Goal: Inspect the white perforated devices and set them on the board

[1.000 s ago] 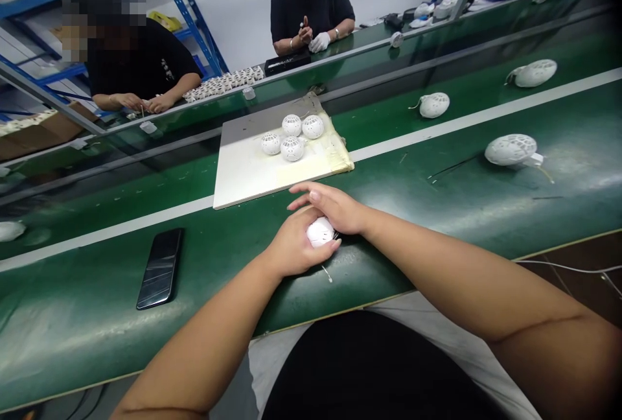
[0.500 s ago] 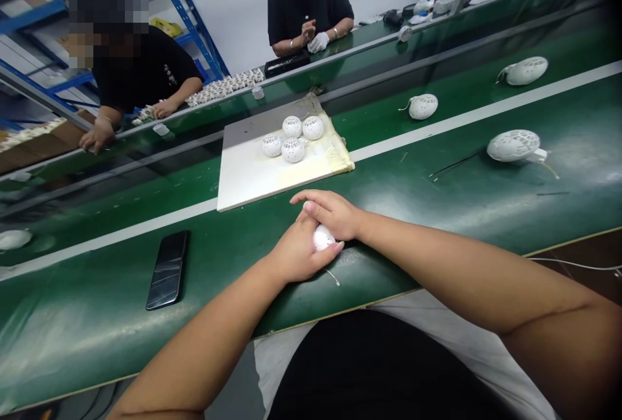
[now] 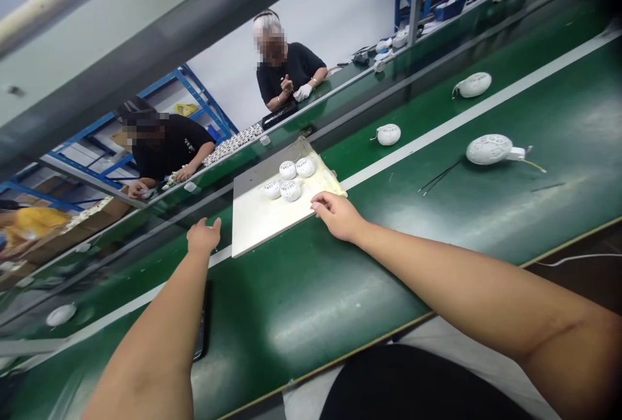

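Note:
My left hand [image 3: 204, 236] is stretched forward over the green belt, just left of the white board [image 3: 265, 232]. Its thumb and a finger stand apart, with no object showing between them; whatever lies behind the palm is hidden. At the board's near right edge is my right hand [image 3: 337, 214], its fingers curled with the thumb tip close against them and nothing visible in them. Beyond it, several white openwork balls sit grouped on the board, the nearest one [image 3: 290, 190] facing me. The ball that was between my hands is out of sight.
On the belt to the right lie a white ball [image 3: 389, 135], another with wires [image 3: 474, 85], and a larger one with a white tab [image 3: 490, 149]. One more ball [image 3: 61, 314] is far left. A dark phone [image 3: 201, 332] is partly behind my left forearm. Two co-workers sit opposite.
My hands, clasped around a white ball before, have parted. The left has swung forward and left, while the right has moved closer to the board. The camera view has tilted.

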Tool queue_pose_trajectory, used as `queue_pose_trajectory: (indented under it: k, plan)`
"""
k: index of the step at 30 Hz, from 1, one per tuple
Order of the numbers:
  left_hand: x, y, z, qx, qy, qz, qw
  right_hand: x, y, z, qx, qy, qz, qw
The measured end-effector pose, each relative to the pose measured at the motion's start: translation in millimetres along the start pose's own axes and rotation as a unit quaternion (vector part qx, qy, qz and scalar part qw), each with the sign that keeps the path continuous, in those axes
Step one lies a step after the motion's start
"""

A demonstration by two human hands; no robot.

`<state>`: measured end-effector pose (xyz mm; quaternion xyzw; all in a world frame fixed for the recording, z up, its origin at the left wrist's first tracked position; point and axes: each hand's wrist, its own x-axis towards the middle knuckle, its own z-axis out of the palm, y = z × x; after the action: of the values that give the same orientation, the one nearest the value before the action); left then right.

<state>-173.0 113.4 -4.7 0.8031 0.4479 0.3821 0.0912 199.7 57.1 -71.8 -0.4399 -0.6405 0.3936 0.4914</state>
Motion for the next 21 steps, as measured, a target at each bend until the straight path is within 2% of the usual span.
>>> queue_pose_trajectory:
  k: [3,4,6,7,9,10,13,15,17,19,21]
  plan:
    - [14.9,18.9,43.7,0.073,0.005,0.001,0.997,0.2,0.3,2.9,-0.011,-0.004,0.000,1.000]
    - [22.1,27.7,62.0,0.093,-0.014,0.005,0.996,0.3,1.3,4.0,-0.014,-0.006,-0.002,1.000]
    - [38.3,46.4,97.3,0.111,-0.085,0.029,0.990,0.9,4.2,5.6,-0.018,-0.005,-0.007,1.000]
    - [46.5,55.6,112.2,0.125,-0.143,0.046,0.981,1.4,5.8,5.9,-0.023,-0.002,-0.009,1.000]
    - [60.5,72.8,132.8,0.145,-0.212,0.052,0.965,2.6,8.2,4.8,-0.042,0.015,-0.024,0.999]
    - [65.0,81.0,138.2,0.149,-0.221,0.042,0.963,3.2,8.6,3.4,-0.058,0.028,-0.043,0.997]
    - [63.9,105.7,139.3,0.090,-0.173,-0.037,0.980,4.1,4.5,-4.0,-0.114,0.055,-0.121,0.985]
    - [51.4,122.3,133.5,-0.007,-0.160,-0.098,0.982,3.0,-2.3,-9.0,-0.132,0.031,-0.149,0.980]
    - [34.1,137.2,127.2,-0.066,-0.141,-0.124,0.980,0.0,-10.7,-11.7,-0.120,-0.013,-0.138,0.983]
    - [16.7,149.5,122.9,-0.065,-0.081,-0.084,0.991,-4.6,-18.7,-11.1,-0.076,-0.050,-0.109,0.990]
    - [2.7,159.5,121.4,-0.070,-0.035,-0.005,0.997,-9.6,-24.1,-8.2,-0.007,-0.091,-0.087,0.992]
